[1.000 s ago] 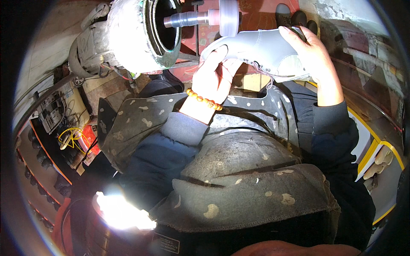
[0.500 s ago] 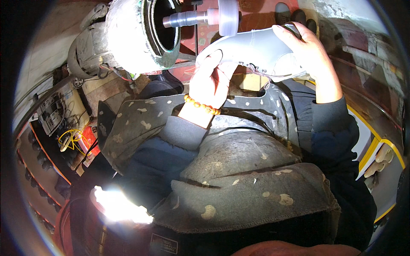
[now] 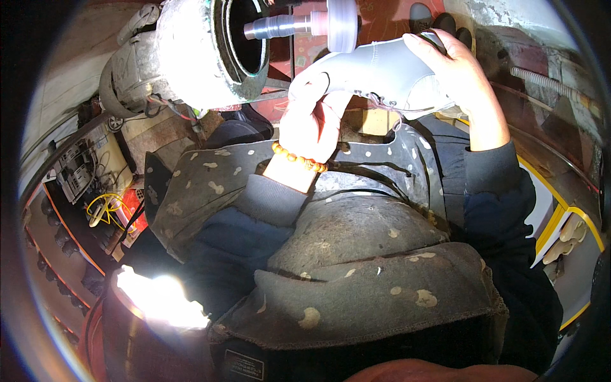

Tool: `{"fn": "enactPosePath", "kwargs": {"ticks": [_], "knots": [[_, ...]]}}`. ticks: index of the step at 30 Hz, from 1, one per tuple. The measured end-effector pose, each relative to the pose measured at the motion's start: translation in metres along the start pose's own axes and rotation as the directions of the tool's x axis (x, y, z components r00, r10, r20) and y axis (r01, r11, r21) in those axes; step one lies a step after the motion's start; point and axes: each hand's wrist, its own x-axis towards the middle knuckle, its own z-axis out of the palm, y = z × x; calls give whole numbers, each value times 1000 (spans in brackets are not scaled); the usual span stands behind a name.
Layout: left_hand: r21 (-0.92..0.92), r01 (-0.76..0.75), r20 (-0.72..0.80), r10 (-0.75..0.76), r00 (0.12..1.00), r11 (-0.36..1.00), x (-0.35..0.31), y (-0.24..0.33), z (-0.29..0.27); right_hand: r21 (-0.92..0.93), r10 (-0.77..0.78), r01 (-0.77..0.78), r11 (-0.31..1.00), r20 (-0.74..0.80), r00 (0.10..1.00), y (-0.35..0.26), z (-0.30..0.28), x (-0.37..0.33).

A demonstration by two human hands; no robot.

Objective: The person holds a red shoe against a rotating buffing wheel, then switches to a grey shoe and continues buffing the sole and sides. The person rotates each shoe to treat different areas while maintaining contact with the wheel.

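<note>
The grey shoe (image 3: 377, 69) lies held between left hand (image 3: 312, 118) and right hand (image 3: 466, 77).

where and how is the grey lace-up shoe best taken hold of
Probably by both ends, left hand from the left, right hand from the right: the lace-up shoe is long, lies crosswise, and its far edge sits close to the spindle wheel.
</note>
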Motion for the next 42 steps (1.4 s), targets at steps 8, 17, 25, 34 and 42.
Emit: {"fn": "enactPosePath", "kwargs": {"ticks": [8, 17, 25, 34, 42], "knots": [[-5, -37, -54, 36, 998, 999, -10, 2, -3, 27, -65, 62, 998, 134, 989, -16, 0, -6], [420, -183, 12, 196, 980, 889, -6, -8, -11, 90, -71, 60, 994, 132, 989, -9, 0, -6], [44, -33, -50, 35, 998, 998, -5, -5, 4, 67, -34, 28, 997, 83, 996, -2, -2, 1], [32, -95, -130, 98, 987, 995, -15, -4, -7, 139, -89, 65, 988, 174, 981, -12, 6, -1], [-19, -93, -156, 89, 984, 995, -19, -2, -16, 225, -101, 54, 973, 202, 974, 1, 18, -5]]}}
